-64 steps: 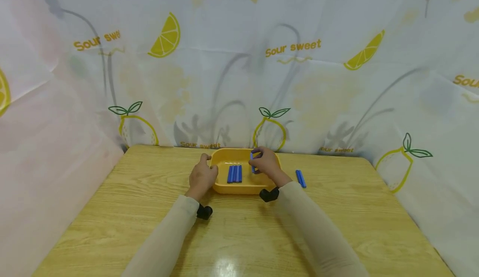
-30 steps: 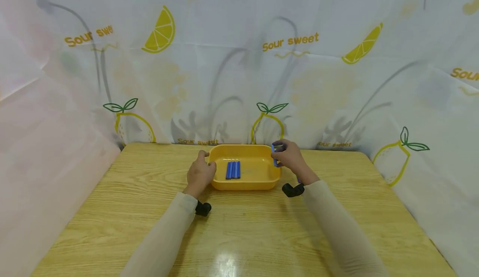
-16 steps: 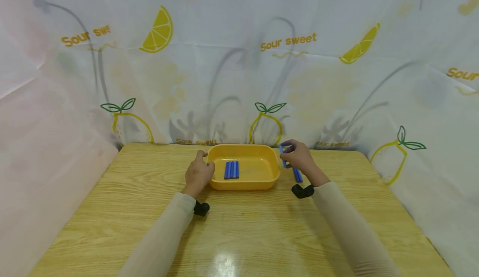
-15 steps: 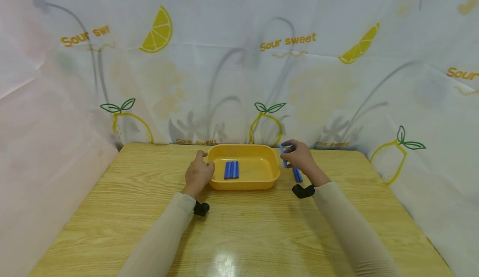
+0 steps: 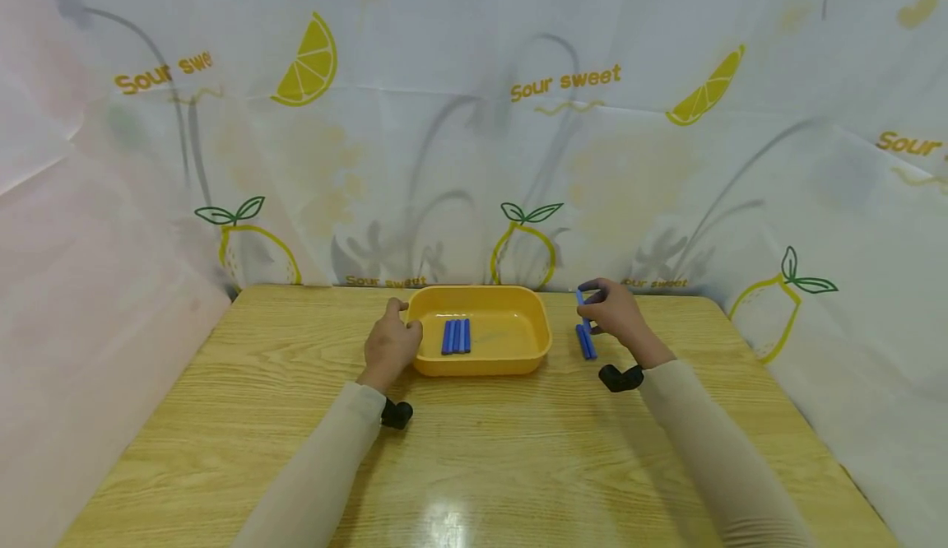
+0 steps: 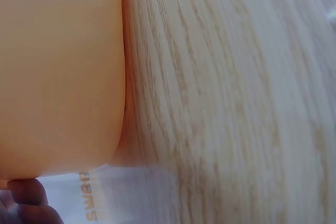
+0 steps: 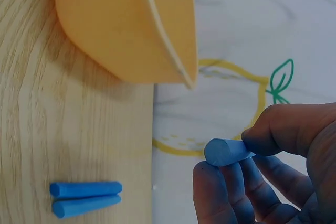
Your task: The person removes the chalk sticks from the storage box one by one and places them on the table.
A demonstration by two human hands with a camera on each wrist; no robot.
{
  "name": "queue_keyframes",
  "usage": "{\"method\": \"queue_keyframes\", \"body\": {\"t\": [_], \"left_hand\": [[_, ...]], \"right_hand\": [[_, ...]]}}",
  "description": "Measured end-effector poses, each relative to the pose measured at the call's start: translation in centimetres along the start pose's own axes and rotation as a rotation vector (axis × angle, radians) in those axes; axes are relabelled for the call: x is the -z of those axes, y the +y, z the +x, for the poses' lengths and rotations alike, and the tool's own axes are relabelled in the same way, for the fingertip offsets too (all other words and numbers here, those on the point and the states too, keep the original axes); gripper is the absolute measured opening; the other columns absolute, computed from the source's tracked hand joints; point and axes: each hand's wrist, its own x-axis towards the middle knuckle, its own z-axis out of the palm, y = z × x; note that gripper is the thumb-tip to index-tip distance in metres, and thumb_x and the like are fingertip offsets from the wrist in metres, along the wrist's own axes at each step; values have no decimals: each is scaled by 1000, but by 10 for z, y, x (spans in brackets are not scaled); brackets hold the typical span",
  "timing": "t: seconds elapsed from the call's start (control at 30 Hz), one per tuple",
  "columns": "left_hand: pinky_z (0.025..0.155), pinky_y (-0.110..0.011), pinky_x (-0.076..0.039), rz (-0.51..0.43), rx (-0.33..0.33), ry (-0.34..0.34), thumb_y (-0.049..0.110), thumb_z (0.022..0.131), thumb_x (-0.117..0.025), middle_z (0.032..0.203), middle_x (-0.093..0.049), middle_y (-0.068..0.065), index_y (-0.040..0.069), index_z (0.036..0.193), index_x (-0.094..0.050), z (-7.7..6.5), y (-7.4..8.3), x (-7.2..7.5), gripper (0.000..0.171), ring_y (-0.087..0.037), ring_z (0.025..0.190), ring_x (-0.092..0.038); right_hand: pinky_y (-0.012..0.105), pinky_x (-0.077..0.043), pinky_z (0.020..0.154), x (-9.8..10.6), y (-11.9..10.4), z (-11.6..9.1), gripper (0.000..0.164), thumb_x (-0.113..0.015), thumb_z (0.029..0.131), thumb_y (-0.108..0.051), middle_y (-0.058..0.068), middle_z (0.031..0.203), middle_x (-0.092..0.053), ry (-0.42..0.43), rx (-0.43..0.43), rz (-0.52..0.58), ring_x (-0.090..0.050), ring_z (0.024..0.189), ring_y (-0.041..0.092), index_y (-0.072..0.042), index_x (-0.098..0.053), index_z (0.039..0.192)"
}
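Note:
My right hand (image 5: 618, 313) pinches a blue chalk stick (image 7: 228, 151) between thumb and fingers, above the table right of the yellow plastic tray (image 5: 481, 367). Blue dust colours the fingertips (image 7: 210, 182). Just below that hand, two more blue chalk sticks (image 5: 586, 342) lie side by side on the table. My left hand (image 5: 390, 346) grips the left end of the tray, thumb near the rim. In the left wrist view, only some fingertips (image 6: 29, 192) show beside the tray wall (image 6: 63, 77). Several blue chalk sticks (image 5: 456, 336) lie in a row inside the tray, left of its middle.
The wood-grain table (image 5: 474, 449) runs up to a white backdrop (image 5: 415, 145) printed with lemons and lettering. The tray stands close to the table's back edge. Black wrist cameras (image 5: 620, 378) sit at both wrists.
My right hand has moved right, from over the tray to above the two loose sticks, still pinching its chalk. My left hand stays on the tray; the row inside looks the same.

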Motion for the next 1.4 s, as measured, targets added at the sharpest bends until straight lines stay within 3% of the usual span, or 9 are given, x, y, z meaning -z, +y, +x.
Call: {"method": "queue_keyframes", "body": {"t": [0.3,0.57,0.83,0.97,1.17,1.4], "left_hand": [[49,-29,-35,2,1,-3,29,93,-43,76,-60,-8,16,138,-40,0,-2,1,46,-21,58,-51],[51,-30,-35,-6,3,3,29,93,-44,78,-61,-9,15,137,-40,-1,-3,2,47,-22,59,-51],[42,-28,-28,-31,-24,-1,28,94,-41,58,-50,-4,17,138,-38,-2,-2,2,46,-17,44,-37],[42,-28,-28,-33,-23,8,28,94,-41,58,-50,-4,18,137,-38,-2,-1,1,45,-17,44,-37],[42,-28,-28,-49,-36,-10,27,93,-41,59,-49,-4,17,138,-38,0,-1,-3,46,-17,44,-37],[41,-28,-29,-46,-32,7,28,94,-43,60,-49,-4,18,137,-39,-2,-5,-2,45,-17,44,-38]], "right_hand": [[47,-57,75,2,19,2,47,-58,90,-13,17,107,-62,20,-31,3,-66,87,38,-1,-49,135],[43,-57,75,-2,34,7,45,-59,90,-12,21,112,-63,32,-78,-19,-67,80,26,1,-51,132],[39,-57,74,-3,46,11,45,-58,91,-12,25,119,-59,21,-111,-32,-65,82,20,2,-50,133],[37,-58,71,-2,50,11,45,-57,91,-11,26,118,-59,26,-120,-39,-65,80,21,4,-50,133],[32,-53,62,-3,62,12,41,-59,90,-12,27,115,-63,58,-135,-168,-63,73,19,4,-55,127],[35,-51,69,-11,68,15,39,-59,91,-14,28,117,-61,45,-114,-244,-64,93,32,5,-58,124]]}}
